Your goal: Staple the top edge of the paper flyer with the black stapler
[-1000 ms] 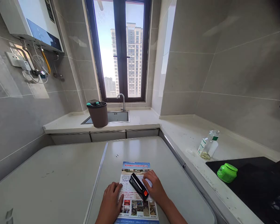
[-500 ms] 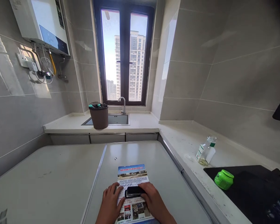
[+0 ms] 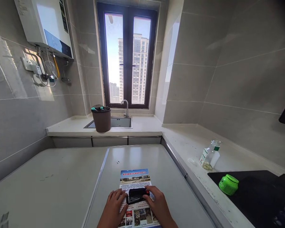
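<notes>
Hands, two, bare, facing each other. Left hand (image 3: 112,206): back is facing up, fingers (image 3: 117,194) are bending slightly and pointing inward, thumb is standing apart from them. Right hand (image 3: 159,204): is slanting inward from the lower edge; thumb and forefinger are pinching.

Smooth sheen, glass and metal

The stapler (image 3: 137,192) looks like glossy black plastic, lying on a smooth printed paper leaflet (image 3: 135,180). The table (image 3: 76,177) is smooth, with a soft sheen. Far off, the bucket (image 3: 102,121) looks like matt plastic; the tap (image 3: 127,109) is shiny metal. At right, a clear glass jar (image 3: 207,159) stands near a glossy green plastic tub (image 3: 228,185).
</notes>
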The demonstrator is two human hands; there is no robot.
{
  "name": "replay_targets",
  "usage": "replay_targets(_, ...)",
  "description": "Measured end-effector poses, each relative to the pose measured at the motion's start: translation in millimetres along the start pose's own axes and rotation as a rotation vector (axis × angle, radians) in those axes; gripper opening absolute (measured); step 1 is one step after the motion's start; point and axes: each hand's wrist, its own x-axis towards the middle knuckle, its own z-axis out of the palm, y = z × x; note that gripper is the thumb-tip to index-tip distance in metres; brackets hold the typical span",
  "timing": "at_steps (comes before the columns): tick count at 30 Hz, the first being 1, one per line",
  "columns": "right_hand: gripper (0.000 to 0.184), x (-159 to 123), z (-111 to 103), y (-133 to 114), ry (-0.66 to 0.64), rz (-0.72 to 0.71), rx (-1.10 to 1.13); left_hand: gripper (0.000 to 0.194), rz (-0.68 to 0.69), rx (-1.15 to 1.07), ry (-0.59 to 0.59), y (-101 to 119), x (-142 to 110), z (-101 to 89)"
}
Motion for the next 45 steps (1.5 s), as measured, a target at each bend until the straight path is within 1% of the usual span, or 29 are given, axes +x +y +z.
replay_targets(1, 0.018, 1, -1, 0, 0.023, -0.021, -0.003, 0.037, -0.012, -0.017, -0.008, 0, 0, -0.6)
replay_targets(3, 0.027, 2, -2, -1, 0.048, -0.050, 0.001, 0.035, -0.027, -0.051, -0.015, 0, 1, -1.5)
replay_targets(6, 0.036, 4, -3, -4, 0.059, -0.092, -0.005, 0.033, -0.032, -0.092, 0.014, 0, 3, -1.9)
replay_targets(9, 0.037, 5, -1, -5, 0.073, -0.122, -0.031, 0.031, -0.038, -0.113, 0.063, 0, 3, -1.5)
replay_targets(12, 0.036, 6, 2, -3, 0.071, -0.102, -0.056, 0.031, -0.047, -0.119, 0.096, 1, 2, -1.9)
replay_targets(15, 0.034, 6, 2, -2, 0.056, -0.069, -0.066, 0.030, -0.038, -0.131, 0.098, 1, 3, -3.0)
replay_targets(17, 0.030, 7, 0, -4, 0.037, -0.069, -0.046, 0.027, -0.041, -0.149, 0.088, -1, 4, -3.2)
replay_targets(19, 0.021, 8, -3, -8, 0.008, -0.084, -0.015, 0.023, -0.058, -0.177, 0.090, -3, 5, -2.6)
replay_targets(20, 0.022, 8, -3, -11, -0.021, -0.094, -0.005, 0.022, -0.070, -0.193, 0.098, -4, 5, -2.3)
replay_targets(23, 0.051, 9, -2, -17, -0.138, -0.102, -0.017, 0.023, -0.093, -0.270, 0.129, -2, 6, -2.9)
replay_targets(24, 0.055, 10, -1, -19, -0.175, -0.092, -0.028, 0.024, -0.097, -0.305, 0.139, -1, 5, -4.1)
replay_targets(26, 0.047, 12, 1, -22, -0.209, -0.054, -0.052, 0.027, -0.114, -0.379, 0.154, 5, 6, -8.5)
replay_targets(28, 0.033, 14, 1, -26, -0.205, -0.017, -0.065, 0.029, -0.147, -0.460, 0.160, 9, 6, -14.5)
replay_targets(29, 0.031, 15, 1, -29, -0.199, -0.010, -0.062, 0.030, -0.164, -0.505, 0.159, 11, 7, -17.8)
replay_targets(31, 0.036, 17, 0, -37, -0.209, -0.011, -0.038, 0.030, -0.190, -0.603, 0.167, 10, 8, -23.5)
replay_targets(34, 0.044, 17, 1, -53, -0.276, -0.027, -0.044, 0.032, -0.220, -0.774, 0.166, 1, 9, -27.7)
replay_targets(36, 0.047, 15, 6, -63, -0.293, -0.090, -0.101, 0.034, -0.266, -0.918, 0.139, -7, 8, -27.2)
replay_targets(37, 0.051, 13, 9, -68, -0.280, -0.143, -0.134, 0.035, -0.300, -1.001, 0.132, -10, 8, -26.2)
replay_targets(39, 0.065, 9, 18, -74, -0.213, -0.266, -0.201, 0.038, -0.384, -1.182, 0.132, -15, 8, -23.6)
replay_targets(41, 0.072, 3, 28, -75, -0.128, -0.377, -0.259, 0.043, -0.468, -1.354, 0.137, -17, 9, -21.3)
replay_targets(43, 0.069, -3, 39, -70, -0.055, -0.470, -0.301, 0.052, -0.524, -1.494, 0.127, -15, 9, -19.9)
replay_targets(45, 0.062, -9, 49, -61, 0.010, -0.539, -0.330, 0.059, -0.525, -1.605, 0.111, -12, 9, -19.7)
